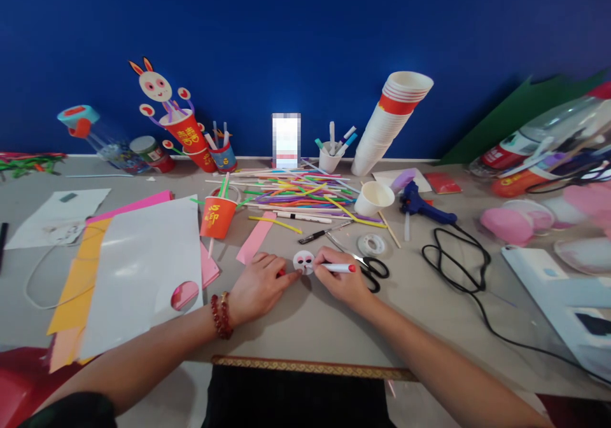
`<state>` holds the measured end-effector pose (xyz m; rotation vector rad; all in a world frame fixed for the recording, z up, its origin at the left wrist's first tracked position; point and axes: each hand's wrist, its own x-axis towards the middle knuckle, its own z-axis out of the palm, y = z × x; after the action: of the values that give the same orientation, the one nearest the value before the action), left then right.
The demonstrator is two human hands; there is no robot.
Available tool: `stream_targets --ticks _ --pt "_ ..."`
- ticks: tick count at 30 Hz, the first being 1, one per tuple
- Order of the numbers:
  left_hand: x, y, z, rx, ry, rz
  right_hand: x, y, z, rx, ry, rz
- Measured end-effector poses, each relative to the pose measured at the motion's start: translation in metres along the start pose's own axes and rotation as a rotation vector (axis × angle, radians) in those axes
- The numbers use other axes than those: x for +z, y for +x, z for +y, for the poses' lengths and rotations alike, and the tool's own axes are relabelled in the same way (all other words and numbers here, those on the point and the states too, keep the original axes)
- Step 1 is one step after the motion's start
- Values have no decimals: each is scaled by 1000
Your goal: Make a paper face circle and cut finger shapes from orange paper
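My right hand [341, 278] is closed round a white marker [338, 267] with a red end. The marker's tip meets a small round paper face [303, 262] with dark eyes and pink patches, lying flat on the table. My left hand [260, 285], wearing a beaded bracelet, rests at the left of the face with its thumb at the paper's edge. Between its curled fingers shows a small red marker cap [280, 273], mostly hidden. Just right of my right hand lie black-handled scissors [375, 269]. Behind the face lies a black pen [312, 236].
Pipe cleaners [296, 193] spread across the back. A red cup [218, 217], paper sheets [143, 256] and a rabbit figure [155, 88] are at left. Rightward are a tape roll [372, 245], a white cup [375, 198], a blue glue gun [424, 205] with a cord and stacked cups [386, 126].
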<state>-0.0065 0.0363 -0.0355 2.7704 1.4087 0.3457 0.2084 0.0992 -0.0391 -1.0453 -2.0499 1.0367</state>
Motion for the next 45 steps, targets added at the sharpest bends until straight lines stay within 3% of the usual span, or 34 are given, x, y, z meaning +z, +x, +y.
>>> stream_targets --ticks 23,45 --pt "-1 0 1 -2 -15 -2 0 -2 3 10 65 52" --pt "1 -1 0 -4 -15 -17 0 -1 -1 8 7 5"
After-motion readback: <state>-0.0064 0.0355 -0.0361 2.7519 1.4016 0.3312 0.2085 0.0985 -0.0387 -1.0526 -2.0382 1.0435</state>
